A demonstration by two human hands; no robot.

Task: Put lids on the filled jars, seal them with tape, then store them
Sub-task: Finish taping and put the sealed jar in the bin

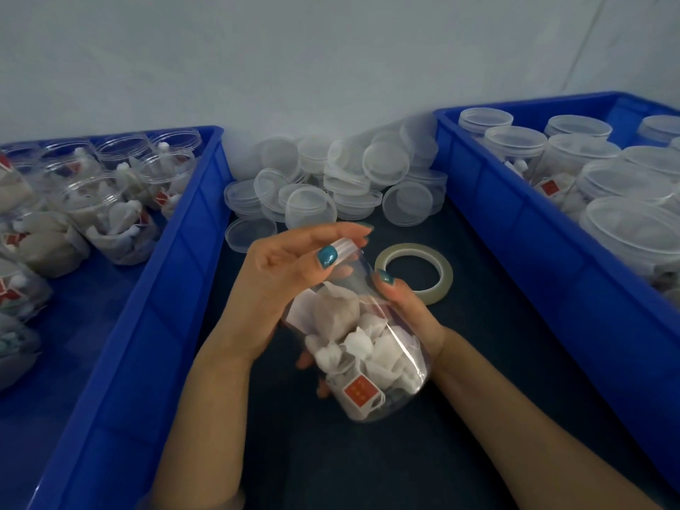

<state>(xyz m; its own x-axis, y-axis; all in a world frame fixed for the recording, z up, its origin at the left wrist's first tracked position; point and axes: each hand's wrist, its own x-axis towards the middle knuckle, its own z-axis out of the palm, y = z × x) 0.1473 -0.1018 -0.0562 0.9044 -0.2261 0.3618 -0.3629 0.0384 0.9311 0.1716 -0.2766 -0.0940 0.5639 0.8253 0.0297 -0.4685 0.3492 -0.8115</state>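
Since the jar is thin clear plastic stuffed with teabags, I'd guess light but slippery: left hand pinches the ribbed lid, right hand wraps the body, tilted above the table.

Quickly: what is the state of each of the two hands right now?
The left hand grips the lid at the jar's top.
The right hand holds the jar by its body.

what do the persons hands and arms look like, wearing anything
Both forearms are bare as far as the frame shows, with no sleeves, watch or rings visible. The left hand and right hand have nails painted a shimmery teal.
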